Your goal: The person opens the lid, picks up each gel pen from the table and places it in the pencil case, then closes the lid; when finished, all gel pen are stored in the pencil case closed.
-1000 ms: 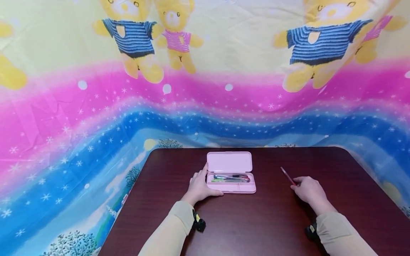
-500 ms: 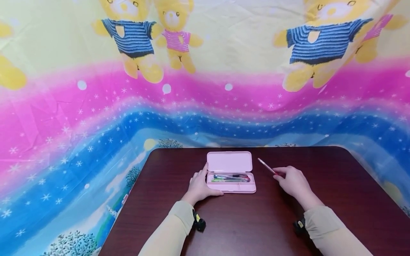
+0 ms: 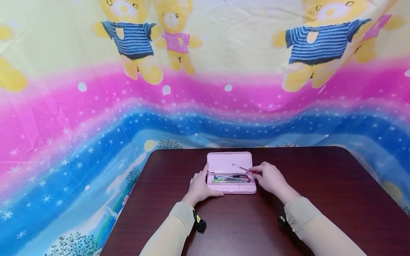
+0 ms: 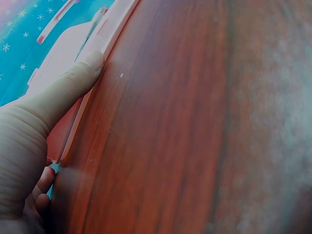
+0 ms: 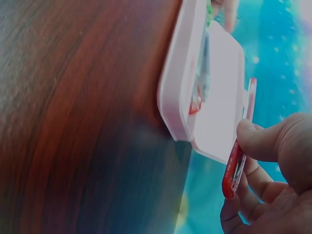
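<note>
A pink pencil case [image 3: 248, 188] lies with its lid [image 3: 224, 161] folded back on the table. Several pens [image 3: 225, 179] rest in its rear compartment. My left hand [image 3: 198, 186] holds the case at its left end, thumb along the front edge and fingers spread up the left side toward the lid. Above the case's right end, my right hand [image 3: 272, 179] pinches a red gel pen [image 5: 233, 168] with a clear barrel between thumb and fingers. The pen points left and overlaps the lid in the head view.
The dark wooden table [image 3: 230, 227] has rounded far corners. Behind it hangs a curtain [image 3: 205, 96] printed with bears and snowflakes. A small black camera [image 3: 200, 224] sits at the left wrist, and another black camera [image 3: 282, 220] at the right.
My right hand has carried the red gel pen leftward from the table's right side to over the pencil case. My left hand stays in place on the case.
</note>
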